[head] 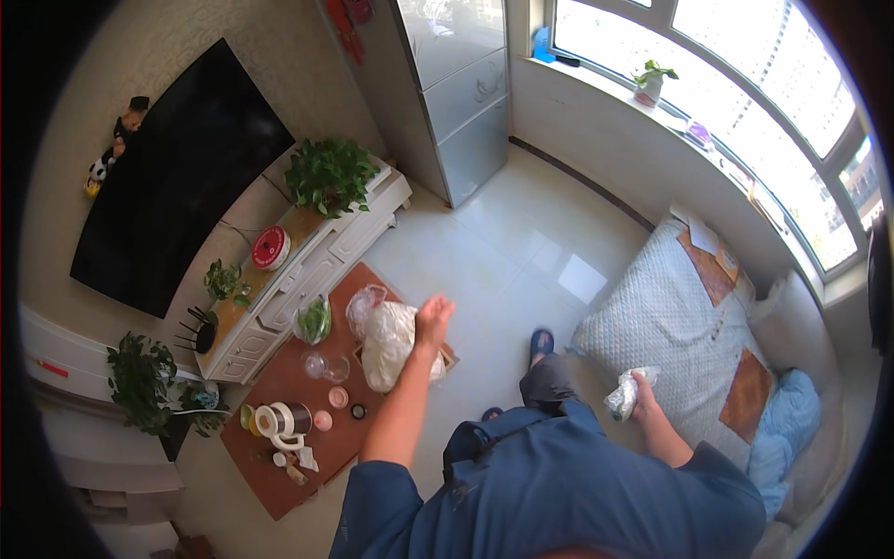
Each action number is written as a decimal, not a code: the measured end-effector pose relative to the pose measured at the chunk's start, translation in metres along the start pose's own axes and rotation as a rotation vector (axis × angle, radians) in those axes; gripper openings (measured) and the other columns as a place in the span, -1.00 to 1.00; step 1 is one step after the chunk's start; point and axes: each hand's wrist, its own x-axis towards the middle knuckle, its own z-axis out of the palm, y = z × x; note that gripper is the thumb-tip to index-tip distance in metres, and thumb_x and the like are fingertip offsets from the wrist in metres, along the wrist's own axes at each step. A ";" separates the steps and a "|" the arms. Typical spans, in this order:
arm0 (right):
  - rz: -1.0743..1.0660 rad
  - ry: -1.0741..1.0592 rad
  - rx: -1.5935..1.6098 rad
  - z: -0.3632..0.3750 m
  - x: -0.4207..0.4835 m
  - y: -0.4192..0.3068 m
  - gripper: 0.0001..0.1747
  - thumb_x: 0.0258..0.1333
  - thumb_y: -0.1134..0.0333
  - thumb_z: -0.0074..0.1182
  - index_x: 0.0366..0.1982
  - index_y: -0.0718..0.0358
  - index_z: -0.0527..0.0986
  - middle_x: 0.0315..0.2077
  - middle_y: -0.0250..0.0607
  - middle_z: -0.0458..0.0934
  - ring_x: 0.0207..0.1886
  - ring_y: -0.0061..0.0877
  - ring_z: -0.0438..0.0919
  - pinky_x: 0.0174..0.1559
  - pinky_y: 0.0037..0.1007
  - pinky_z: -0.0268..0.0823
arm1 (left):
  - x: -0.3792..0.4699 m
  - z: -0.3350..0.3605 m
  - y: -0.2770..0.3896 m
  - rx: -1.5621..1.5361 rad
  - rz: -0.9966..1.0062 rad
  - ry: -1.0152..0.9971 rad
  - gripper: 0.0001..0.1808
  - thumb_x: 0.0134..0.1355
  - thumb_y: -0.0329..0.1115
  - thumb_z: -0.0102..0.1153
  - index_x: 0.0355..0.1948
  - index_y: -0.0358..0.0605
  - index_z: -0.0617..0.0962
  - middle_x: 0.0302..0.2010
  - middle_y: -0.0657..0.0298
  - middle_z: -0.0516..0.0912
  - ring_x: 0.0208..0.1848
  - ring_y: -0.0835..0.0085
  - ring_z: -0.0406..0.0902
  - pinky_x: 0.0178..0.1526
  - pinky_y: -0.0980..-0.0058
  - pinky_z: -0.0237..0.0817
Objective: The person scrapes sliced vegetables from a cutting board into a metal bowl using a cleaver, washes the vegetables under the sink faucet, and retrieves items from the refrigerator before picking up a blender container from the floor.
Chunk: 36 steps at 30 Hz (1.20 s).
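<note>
My left hand [434, 323] is at the right edge of a cream-white bundle, perhaps a filled bag [388, 342], on the red-brown low table [262, 482]. Its fingers look curled; whether they grip anything is unclear. My right hand [644, 397], out over the floor beside the quilt-covered seat, is closed around a crumpled plastic bag [623, 397]. Beyond the bundle lie a clear plastic bag [363, 307] and a bag of green vegetables [313, 320]. Clear containers [326, 365], a pink cup [338, 397] and a white-handled jug [283, 421] stand nearer the table's left end.
A white TV cabinet [300, 286] with potted plants [330, 175] and a round red-lidded tin [270, 248] runs behind the table. A grey cabinet [468, 133] stands ahead. To the right are a quilt-covered seat [649, 307] and a blue cloth bundle [786, 426], below the window sill.
</note>
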 end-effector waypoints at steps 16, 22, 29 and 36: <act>-0.219 0.016 0.075 0.271 0.143 -0.279 -0.53 0.27 -0.01 0.18 0.04 0.14 0.50 -0.26 -0.23 0.60 -0.26 -0.34 0.63 -0.23 -0.15 0.52 | 0.643 0.034 0.580 0.242 0.845 0.620 -0.04 0.15 -0.07 0.47 0.34 -0.58 0.30 0.30 -0.21 0.50 0.31 0.06 0.52 0.34 0.22 0.34; -0.265 0.357 0.072 0.274 0.128 -0.292 -0.48 0.16 0.04 0.29 -0.02 0.27 0.51 -0.27 -0.21 0.62 -0.27 -0.32 0.64 -0.14 -0.16 0.56 | 0.566 0.189 0.535 0.417 0.929 0.562 -0.55 0.20 -0.11 0.34 -0.20 -0.31 0.49 -0.26 -0.12 0.66 -0.21 -0.11 0.64 -0.09 0.07 0.46; -0.042 -0.162 -0.005 0.444 0.199 -0.260 -0.63 0.22 0.10 0.25 -0.07 0.18 0.54 -0.37 -0.26 0.62 -0.38 -0.35 0.63 -0.27 -0.23 0.54 | 0.459 0.355 0.489 0.649 1.289 0.290 -0.66 0.11 -0.33 0.33 -0.15 -0.19 0.48 -0.12 -0.01 0.58 -0.06 -0.05 0.55 -0.06 -0.01 0.37; 0.337 -0.195 -0.154 0.494 0.217 -0.237 -0.63 0.32 0.00 0.08 -0.18 0.17 0.59 -0.37 -0.18 0.67 -0.33 -0.23 0.66 -0.12 -0.01 0.56 | 0.390 0.268 0.310 0.467 0.992 -0.255 -0.49 0.25 -0.39 0.27 0.22 -0.27 0.49 0.11 -0.10 0.61 0.15 -0.09 0.57 0.18 0.13 0.44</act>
